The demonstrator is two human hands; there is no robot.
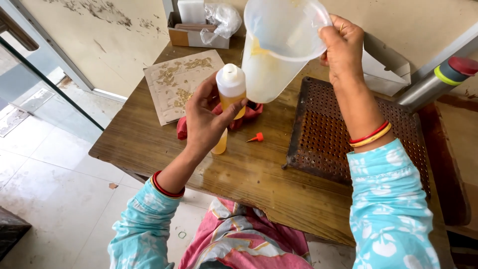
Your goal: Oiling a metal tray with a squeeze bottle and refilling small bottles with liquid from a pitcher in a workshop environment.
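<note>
My left hand [204,119] grips a small translucent squeeze bottle [230,89] with yellow liquid in it, held upright above the wooden table [249,179]. Its top is open. My right hand [342,47] holds the handle of a clear plastic jug [276,45], tilted with its spout just above and to the right of the bottle's mouth. A film of yellow liquid clings inside the jug. A small red cap [256,137] lies on the table below the jug. A red cloth [244,117] lies under the bottle.
A rusty perforated metal tray [323,134] lies on the table's right side. A stained cardboard sheet [177,84] lies at the back left, a small open box with a plastic bag [199,30] behind it. A steel flask with a red lid [438,79] leans at the right.
</note>
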